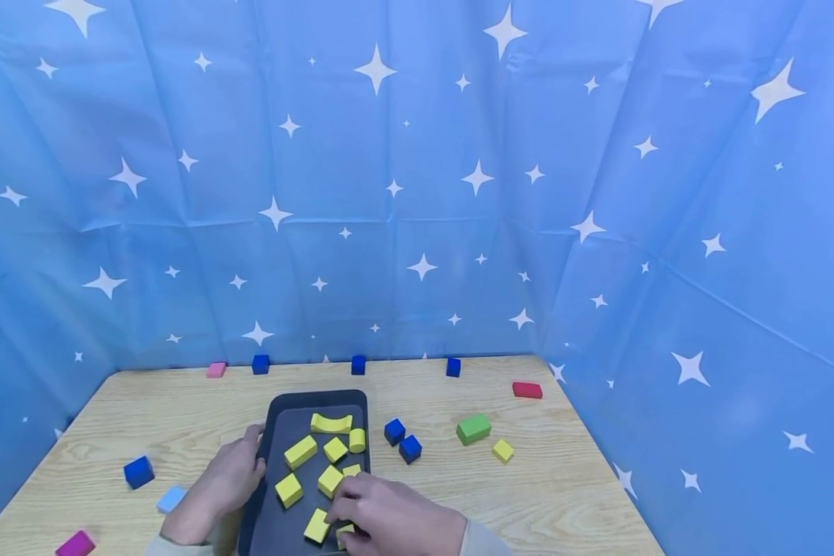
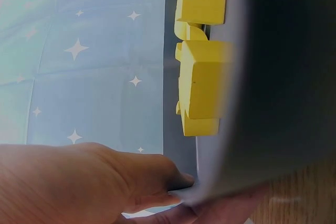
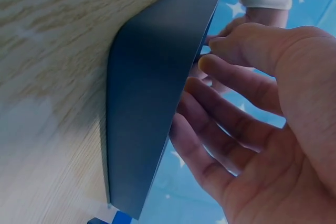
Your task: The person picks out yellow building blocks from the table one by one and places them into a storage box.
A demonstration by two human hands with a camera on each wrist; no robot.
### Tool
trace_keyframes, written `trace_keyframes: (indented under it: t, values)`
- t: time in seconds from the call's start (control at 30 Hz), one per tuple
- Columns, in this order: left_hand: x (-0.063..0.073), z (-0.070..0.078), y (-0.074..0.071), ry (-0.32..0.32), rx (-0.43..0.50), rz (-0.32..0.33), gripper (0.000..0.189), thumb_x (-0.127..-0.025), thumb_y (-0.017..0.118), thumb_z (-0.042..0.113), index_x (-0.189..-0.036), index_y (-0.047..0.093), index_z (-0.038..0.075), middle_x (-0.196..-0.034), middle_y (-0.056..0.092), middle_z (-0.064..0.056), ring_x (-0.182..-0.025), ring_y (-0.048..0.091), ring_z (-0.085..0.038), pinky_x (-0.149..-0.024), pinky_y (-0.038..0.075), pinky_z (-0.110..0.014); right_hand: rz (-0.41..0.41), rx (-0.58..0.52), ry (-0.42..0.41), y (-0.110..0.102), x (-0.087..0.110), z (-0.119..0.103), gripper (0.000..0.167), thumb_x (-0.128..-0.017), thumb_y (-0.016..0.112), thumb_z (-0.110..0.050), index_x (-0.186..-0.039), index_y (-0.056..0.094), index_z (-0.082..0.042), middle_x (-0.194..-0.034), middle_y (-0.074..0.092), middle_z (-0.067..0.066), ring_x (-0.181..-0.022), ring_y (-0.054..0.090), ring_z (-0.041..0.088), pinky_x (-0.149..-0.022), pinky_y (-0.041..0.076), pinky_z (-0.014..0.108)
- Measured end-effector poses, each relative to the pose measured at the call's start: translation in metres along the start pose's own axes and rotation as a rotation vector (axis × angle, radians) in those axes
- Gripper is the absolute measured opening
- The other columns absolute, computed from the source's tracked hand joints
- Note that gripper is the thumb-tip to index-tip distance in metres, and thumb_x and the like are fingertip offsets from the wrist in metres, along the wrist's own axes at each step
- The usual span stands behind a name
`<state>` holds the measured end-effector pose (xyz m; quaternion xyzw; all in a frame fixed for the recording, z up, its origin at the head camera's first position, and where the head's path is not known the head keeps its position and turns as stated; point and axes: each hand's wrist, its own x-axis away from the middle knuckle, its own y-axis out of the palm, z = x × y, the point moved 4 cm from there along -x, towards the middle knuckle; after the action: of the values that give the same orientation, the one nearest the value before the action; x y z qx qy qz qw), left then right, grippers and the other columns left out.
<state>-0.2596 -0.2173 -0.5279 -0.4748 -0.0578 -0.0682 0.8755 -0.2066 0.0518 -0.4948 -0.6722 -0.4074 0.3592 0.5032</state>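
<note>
A dark grey tray point(image 1: 353, 398) lies on the table with several yellow blocks in it, among them a yellow arch point(image 1: 330, 424) and a yellow cylinder point(image 1: 357, 441). My left hand point(image 1: 228, 472) grips its left rim; the left wrist view has the thumb over the edge and the fingers below it. Over the tray's near right part is my right hand point(image 1: 389, 513), fingers loosely bent, fingertips close to a yellow block point(image 1: 316, 526). In the right wrist view nothing shows between thumb and index finger, and the tray's side wall point(image 3: 152, 72) hides other fingertips.
Right of the tray lie two blue cubes point(image 1: 410, 449), a green block point(image 1: 474, 429), a small yellow cube point(image 1: 503, 451) and a red block point(image 1: 527, 390). Blue and pink blocks point(image 1: 216, 370) line the back edge. On the left are a blue cube point(image 1: 139, 472), a light blue block point(image 1: 171, 499) and a magenta block point(image 1: 76, 544).
</note>
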Motion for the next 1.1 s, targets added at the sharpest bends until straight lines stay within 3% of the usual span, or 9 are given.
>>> trace_keyframes:
  t: [0.23, 0.5, 0.83, 1.1]
  values:
    - [0.000, 0.000, 0.001, -0.001, -0.003, -0.001, 0.062, -0.112, 0.063, 0.000, -0.166, 0.041, -0.019, -0.150, 0.067, -0.044, -0.132, 0.076, -0.056, -0.097, 0.072, -0.059, 0.040, 0.009, 0.062, -0.001, 0.004, 0.007, 0.022, -0.117, 0.073, -0.029, -0.137, 0.083, -0.024, -0.131, 0.075, -0.010, -0.113, 0.065, -0.007, -0.099, 0.054, 0.002]
    - [0.000, 0.000, 0.001, -0.001, 0.002, 0.001, 0.062, -0.112, 0.063, 0.000, -0.167, 0.041, -0.019, -0.151, 0.067, -0.044, -0.133, 0.075, -0.057, -0.099, 0.072, -0.060, 0.111, -0.002, 0.213, -0.012, 0.010, 0.024, 0.025, -0.115, 0.076, -0.030, -0.139, 0.082, -0.026, -0.136, 0.075, -0.008, -0.119, 0.068, -0.002, -0.096, 0.061, 0.012]
    - [-0.003, 0.000, 0.000, 0.000, -0.003, 0.000, 0.062, -0.112, 0.063, 0.000, -0.166, 0.041, -0.019, -0.150, 0.068, -0.043, -0.133, 0.074, -0.057, -0.102, 0.070, -0.062, 0.311, 0.001, 0.413, -0.021, 0.025, 0.062, 0.029, -0.112, 0.080, -0.023, -0.140, 0.082, -0.019, -0.134, 0.076, -0.002, -0.116, 0.071, 0.009, -0.095, 0.068, 0.026]
    - [-0.002, 0.000, 0.001, 0.003, -0.005, 0.004, 0.062, -0.112, 0.064, 0.000, -0.166, 0.041, -0.020, -0.148, 0.069, -0.043, -0.132, 0.075, -0.056, -0.101, 0.071, -0.061, 0.414, 0.053, 0.567, -0.025, 0.048, 0.091, 0.032, -0.109, 0.083, -0.023, -0.139, 0.081, -0.016, -0.136, 0.075, 0.005, -0.125, 0.073, 0.021, -0.101, 0.071, 0.042]
